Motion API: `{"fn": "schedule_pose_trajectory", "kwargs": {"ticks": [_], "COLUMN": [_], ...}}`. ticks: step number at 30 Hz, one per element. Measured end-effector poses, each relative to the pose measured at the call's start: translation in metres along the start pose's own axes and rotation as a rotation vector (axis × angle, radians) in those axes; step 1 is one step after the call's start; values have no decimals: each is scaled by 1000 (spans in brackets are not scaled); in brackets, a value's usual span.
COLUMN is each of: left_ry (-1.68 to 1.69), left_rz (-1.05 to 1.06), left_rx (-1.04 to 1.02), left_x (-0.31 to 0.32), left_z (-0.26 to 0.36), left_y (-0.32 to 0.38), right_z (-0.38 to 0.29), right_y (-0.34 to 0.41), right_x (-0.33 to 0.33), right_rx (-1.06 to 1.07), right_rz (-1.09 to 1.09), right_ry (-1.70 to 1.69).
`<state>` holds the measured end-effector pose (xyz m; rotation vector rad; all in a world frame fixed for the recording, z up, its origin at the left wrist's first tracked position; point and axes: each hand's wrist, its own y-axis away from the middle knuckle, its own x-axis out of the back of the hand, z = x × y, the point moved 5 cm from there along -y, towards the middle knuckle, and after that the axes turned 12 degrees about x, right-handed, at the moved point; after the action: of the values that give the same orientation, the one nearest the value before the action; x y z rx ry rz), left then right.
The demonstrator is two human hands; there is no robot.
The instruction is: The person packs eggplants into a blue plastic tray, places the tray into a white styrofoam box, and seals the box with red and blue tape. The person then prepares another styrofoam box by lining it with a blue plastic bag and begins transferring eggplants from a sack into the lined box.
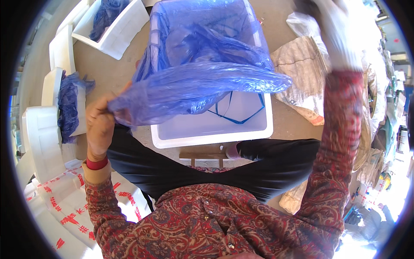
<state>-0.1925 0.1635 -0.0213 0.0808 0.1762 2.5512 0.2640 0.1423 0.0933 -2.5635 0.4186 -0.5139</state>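
Observation:
My left hand grips the gathered edge of a large thin blue plastic bag, at the left of the white plastic tub. The bag lines and drapes over the tub's far part and sags across its middle. The near part of the white plastic tub shows bare, with a blue strap lying in it. My right hand is raised at the upper right, blurred, in what looks like a dark and white glove; whether it holds anything cannot be told.
White foam boxes stand at the left, some with crumpled blue plastic. A woven sack lies on the floor right of the tub. Taped white foam boxes are at lower left. A wooden stool or bench sits between the legs.

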Motion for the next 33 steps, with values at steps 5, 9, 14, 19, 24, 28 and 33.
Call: {"fn": "schedule_pose_trajectory", "kwargs": {"ticks": [5, 9, 14, 19, 24, 28, 33], "left_ry": [257, -309, -1161, -1130, -1174, -1577, -1707], "left_rz": [-21, 139, -147, -271, -323, -491, -449], "left_rx": [-46, -30, -229, -138, -170, 124, 465], "left_x": [1, -13, -53, -56, -59, -28, 26], "left_z": [15, 18, 16, -11, -50, -134, -287], "left_y": [-10, -11, 16, 51, 54, 43, 20], "right_z": [33, 68, 10, 17, 54, 109, 88], "right_y": [123, 149, 118, 209, 300, 357, 337], "right_x": [-13, -38, 1, 28, 11, -63, -155], "right_rx": [-388, -148, 207, -293, -347, -533, -446], "right_rz": [-489, -659, -493, -898, -1236, -1499, -1576], "right_ry": [639, 978, 639, 261, 655, 705, 149]}}
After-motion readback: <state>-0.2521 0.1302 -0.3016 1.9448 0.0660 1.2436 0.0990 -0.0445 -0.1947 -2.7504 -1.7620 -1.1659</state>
